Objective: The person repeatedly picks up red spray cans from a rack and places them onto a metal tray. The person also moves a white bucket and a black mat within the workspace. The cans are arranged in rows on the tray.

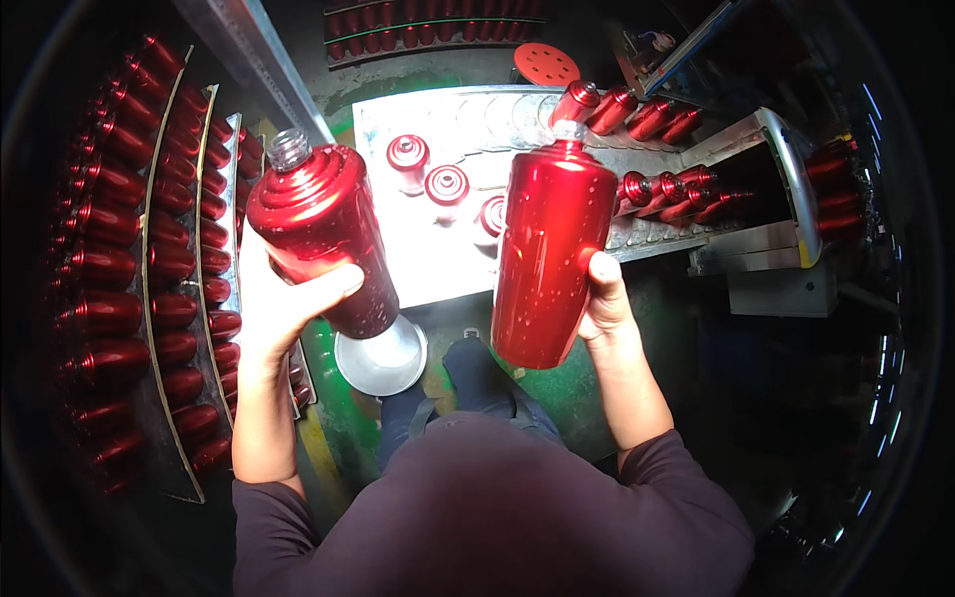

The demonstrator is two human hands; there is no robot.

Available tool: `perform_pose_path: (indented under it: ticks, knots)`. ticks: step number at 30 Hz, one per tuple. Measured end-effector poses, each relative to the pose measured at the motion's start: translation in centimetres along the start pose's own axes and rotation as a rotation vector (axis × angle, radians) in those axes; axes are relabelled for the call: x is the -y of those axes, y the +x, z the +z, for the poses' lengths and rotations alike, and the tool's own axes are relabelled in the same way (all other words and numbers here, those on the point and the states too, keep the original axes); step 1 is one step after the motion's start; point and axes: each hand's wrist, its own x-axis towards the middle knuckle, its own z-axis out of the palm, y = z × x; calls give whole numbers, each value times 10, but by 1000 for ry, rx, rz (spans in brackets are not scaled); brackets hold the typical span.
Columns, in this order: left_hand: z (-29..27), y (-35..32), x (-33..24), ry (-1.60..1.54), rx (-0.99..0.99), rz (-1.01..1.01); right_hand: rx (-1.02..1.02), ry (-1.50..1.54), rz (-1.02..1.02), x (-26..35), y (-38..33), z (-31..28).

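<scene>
My left hand [288,298] grips a glossy red metal bottle [318,224] with a ribbed shoulder and a bare threaded neck, tilted up to the left. My right hand [605,294] holds a second red bottle [552,259] upright by its side, thumb on the front; pale specks dot its surface. Both bottles hang in front of a bright white table [438,269]. On that table stand three more red bottles [446,187], seen from above.
Racks of many red bottles [149,259] line the left side. More red bottles [657,189] lie on a metal conveyor [786,169] at the right. A round silver disc [383,358] sits on the green floor near my legs. A red perforated disc [545,65] lies beyond the table.
</scene>
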Motion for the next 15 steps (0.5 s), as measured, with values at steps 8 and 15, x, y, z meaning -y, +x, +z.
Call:
perform_pose_path:
  ticks: [8,15]
  knots:
    - [105,209,85,362,-200,503,-133,-819,-706,151,163,-56]
    - [112,265,234,436,-248,269,-496,-1284,-559,103,332,-186]
